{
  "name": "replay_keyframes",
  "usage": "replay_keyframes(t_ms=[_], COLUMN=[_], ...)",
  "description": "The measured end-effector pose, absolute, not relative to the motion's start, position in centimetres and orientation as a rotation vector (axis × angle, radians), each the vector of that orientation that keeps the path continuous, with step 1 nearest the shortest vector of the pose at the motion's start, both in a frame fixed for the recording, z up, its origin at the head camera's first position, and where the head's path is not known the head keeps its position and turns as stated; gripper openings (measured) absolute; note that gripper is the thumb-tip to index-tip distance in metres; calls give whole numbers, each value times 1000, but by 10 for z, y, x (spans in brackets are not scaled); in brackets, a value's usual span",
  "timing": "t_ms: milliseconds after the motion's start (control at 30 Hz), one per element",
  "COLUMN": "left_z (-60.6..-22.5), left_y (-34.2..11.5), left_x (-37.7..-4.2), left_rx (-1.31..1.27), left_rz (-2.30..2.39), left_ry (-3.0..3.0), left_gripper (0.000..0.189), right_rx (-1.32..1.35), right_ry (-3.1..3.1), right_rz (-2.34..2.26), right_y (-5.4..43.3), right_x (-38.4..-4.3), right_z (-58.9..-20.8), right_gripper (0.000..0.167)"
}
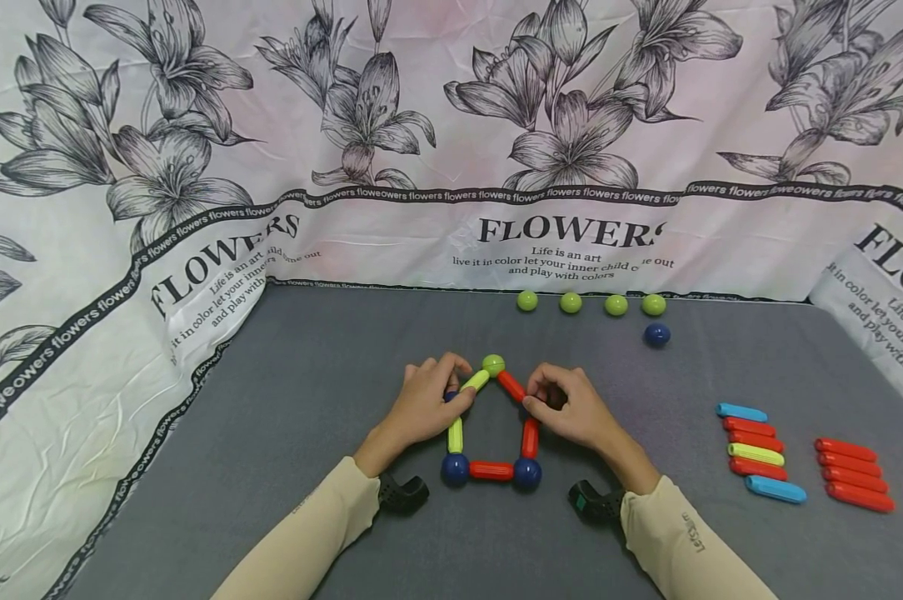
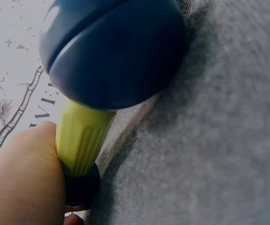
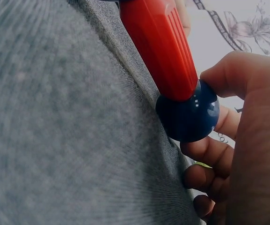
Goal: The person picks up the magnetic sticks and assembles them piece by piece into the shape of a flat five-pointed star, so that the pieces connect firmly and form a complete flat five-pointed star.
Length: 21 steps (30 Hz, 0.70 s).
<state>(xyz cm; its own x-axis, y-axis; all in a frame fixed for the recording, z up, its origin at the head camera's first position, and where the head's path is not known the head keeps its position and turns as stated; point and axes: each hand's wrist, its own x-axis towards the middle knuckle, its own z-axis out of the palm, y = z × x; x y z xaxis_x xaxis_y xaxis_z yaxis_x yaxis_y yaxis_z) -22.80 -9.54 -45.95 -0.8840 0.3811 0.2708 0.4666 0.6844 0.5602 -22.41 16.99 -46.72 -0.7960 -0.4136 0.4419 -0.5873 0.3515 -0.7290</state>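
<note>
A house-shaped outline of rods and balls lies on the grey cloth in the head view. A green ball forms its peak, joined to a yellow-green rod and a red rod. My left hand holds the left corner's blue ball, mostly hidden by thumb and fingers. At the right corner my right hand pinches another blue ball between thumb and fingers; a red rod meets it. Along the base, a red rod links two blue balls.
Several green balls line the back edge, with a blue ball in front. To the right lie a column of mixed rods and a column of red rods. A flower-printed cloth hangs behind.
</note>
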Motion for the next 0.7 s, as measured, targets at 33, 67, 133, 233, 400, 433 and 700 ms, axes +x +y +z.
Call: replay_keyframes(t_ms=[33,67,133,233,400,433,700], left_z=[-459,-459,-459,-459,-459,-459,-462], left_y=[-95,-95,-95,-95,-94,-94,-95], left_x=[-228,-228,-227,-227,-226,-226,-228], left_rx=[-695,-693,-691,-690,-692,-694,-717], left_rz=[-972,-973,-974,-980,-985,-987,-995], left_ry=[-2764,-2768,-2771,-2772,-2778,-2778,-2771], left_gripper=[26,27,27,28,28,28,29], right_rx=[918,927,946,967,944,940,887], right_ry=[-2422,-2415,-2396,-2379,-2394,-2397,-2453], right_rz=[1432,1438,1441,1425,1418,1422,1427], right_y=[170,170,169,168,165,164,166], right_x=[-224,-224,-224,-223,-220,-220,-221], right_z=[-467,-467,-467,-467,-462,-461,-463], right_gripper=[18,18,18,19,20,19,17])
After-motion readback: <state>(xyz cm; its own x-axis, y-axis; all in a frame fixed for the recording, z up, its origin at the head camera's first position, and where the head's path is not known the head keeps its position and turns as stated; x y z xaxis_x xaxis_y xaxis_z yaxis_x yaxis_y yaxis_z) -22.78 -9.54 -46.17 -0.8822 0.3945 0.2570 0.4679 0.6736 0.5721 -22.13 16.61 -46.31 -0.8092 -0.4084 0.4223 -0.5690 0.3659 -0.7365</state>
